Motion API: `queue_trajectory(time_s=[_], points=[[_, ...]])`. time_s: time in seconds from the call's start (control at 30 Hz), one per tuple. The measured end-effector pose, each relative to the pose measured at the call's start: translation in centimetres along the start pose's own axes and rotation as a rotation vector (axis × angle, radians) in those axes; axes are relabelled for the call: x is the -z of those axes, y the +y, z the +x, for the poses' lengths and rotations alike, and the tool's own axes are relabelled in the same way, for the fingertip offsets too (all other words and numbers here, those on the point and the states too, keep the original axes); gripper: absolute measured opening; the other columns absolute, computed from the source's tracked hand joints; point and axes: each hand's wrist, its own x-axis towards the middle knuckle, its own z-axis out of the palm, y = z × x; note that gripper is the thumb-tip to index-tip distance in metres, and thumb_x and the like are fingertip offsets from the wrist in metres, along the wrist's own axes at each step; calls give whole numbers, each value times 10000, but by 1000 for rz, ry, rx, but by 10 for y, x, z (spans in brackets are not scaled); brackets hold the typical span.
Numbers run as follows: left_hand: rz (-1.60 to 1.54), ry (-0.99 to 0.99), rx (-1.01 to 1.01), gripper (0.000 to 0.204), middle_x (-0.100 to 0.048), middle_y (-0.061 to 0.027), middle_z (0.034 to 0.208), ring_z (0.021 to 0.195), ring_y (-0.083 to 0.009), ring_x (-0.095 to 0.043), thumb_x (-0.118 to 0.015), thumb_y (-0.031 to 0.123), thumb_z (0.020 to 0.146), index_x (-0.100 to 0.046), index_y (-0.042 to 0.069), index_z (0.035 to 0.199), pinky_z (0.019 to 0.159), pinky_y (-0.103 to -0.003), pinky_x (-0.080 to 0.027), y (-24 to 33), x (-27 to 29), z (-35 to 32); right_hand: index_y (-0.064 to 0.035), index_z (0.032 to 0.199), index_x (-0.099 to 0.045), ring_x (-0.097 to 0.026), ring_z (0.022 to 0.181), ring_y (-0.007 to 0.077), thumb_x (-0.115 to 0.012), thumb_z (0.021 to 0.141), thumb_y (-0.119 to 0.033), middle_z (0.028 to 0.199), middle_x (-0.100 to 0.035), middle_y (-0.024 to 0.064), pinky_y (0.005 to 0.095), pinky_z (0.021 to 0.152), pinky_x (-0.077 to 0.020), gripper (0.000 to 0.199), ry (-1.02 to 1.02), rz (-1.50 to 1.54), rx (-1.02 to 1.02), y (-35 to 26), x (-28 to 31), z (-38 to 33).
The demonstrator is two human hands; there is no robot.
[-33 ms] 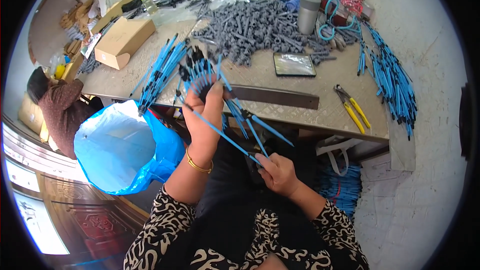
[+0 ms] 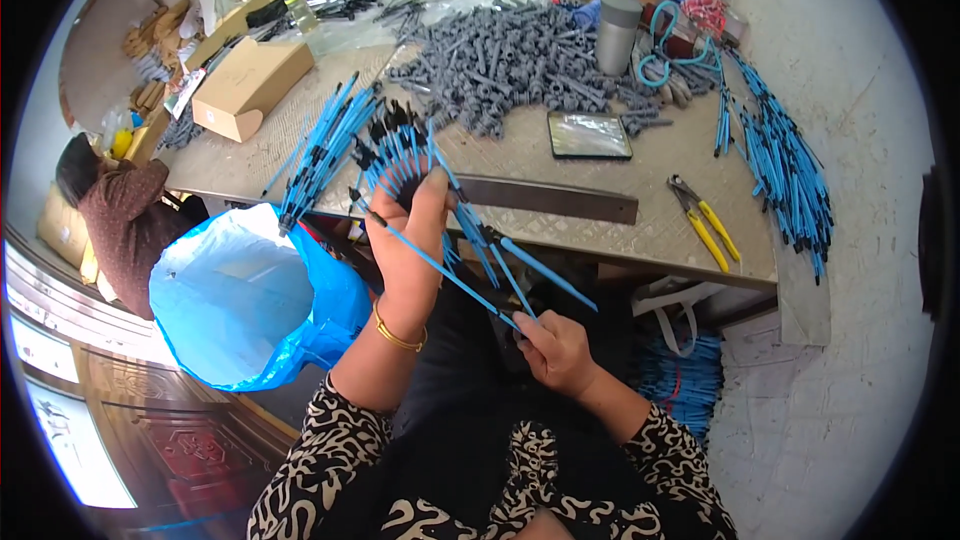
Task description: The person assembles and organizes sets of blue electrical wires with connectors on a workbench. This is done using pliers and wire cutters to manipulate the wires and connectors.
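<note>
- The left hand (image 2: 412, 235) is closing around a fanned bunch of blue sticks (image 2: 398, 152), their black tips spreading above the fingers.
- The right hand (image 2: 558, 348) is pinching the lower ends of sticks slanting down from that bunch between thumb and fingers.
- The bunch is hanging in the air before the near edge of the desk (image 2: 660, 160).
- Another blue bundle (image 2: 325, 150) is lying just left of the held bunch, jutting over the edge toward an open blue bag (image 2: 340, 300).
- A dark flat strip (image 2: 545, 198) is lying along the edge, right of the left hand.
- Yellow-handled pliers (image 2: 705, 225) are resting farther right, near a large blue stack (image 2: 785, 160).
- Grey parts (image 2: 510, 60) are heaping up behind, beside a silver tumbler (image 2: 618, 35).
</note>
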Motion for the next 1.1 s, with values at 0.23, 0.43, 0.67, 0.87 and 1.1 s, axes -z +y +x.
queue_trajectory(time_s=[0.23, 0.43, 0.67, 0.87, 1.1], points=[[-453, -102, 204, 64, -587, -53, 696, 545, -137, -516, -569, 89, 846, -563, 66, 905, 514, -247, -415, 13, 7, -7, 2, 1231, -424, -548, 586, 266, -558, 786, -11, 770, -566, 132, 332, 549, -462, 465, 113, 148, -178, -8, -22, 1], [-232, -279, 527, 73, -641, -121, 807, 680, -198, -616, -546, 42, 846, -572, 46, 914, 608, -289, -501, 37, 26, 3, -32, 1230, -452, -591, 664, 279, -574, 814, -97, 817, -586, 142, 341, 625, -484, 438, -249, 46, -418, -14, 9, 16], [-111, -872, 469, 195, -624, -210, 924, 846, -287, -619, -544, 97, 851, -557, 20, 1030, 702, -348, -525, 45, 80, 16, -21, 1060, -585, -622, 706, 242, -611, 812, -181, 793, -608, 134, 324, 631, -486, 297, -360, 230, -413, -18, 56, 52], [-727, -839, 1847, 403, -524, -231, 1110, 953, -310, -576, -420, 291, 904, -456, -17, 1161, 775, -424, -500, 23, 130, 35, -16, 1122, -554, -618, 864, 253, -613, 824, -259, 918, -614, 134, 326, 707, -486, 390, -422, 367, -364, -15, 53, 76], [-918, -756, 2212, 482, -490, -233, 1184, 1010, -316, -552, -392, 344, 914, -424, -34, 1210, 821, -450, -477, 21, 148, 49, 8, 1335, -306, -427, 1173, 347, -535, 789, -574, 1277, -427, 201, 393, 962, -357, 830, -208, 272, 185, -15, 24, 101]])
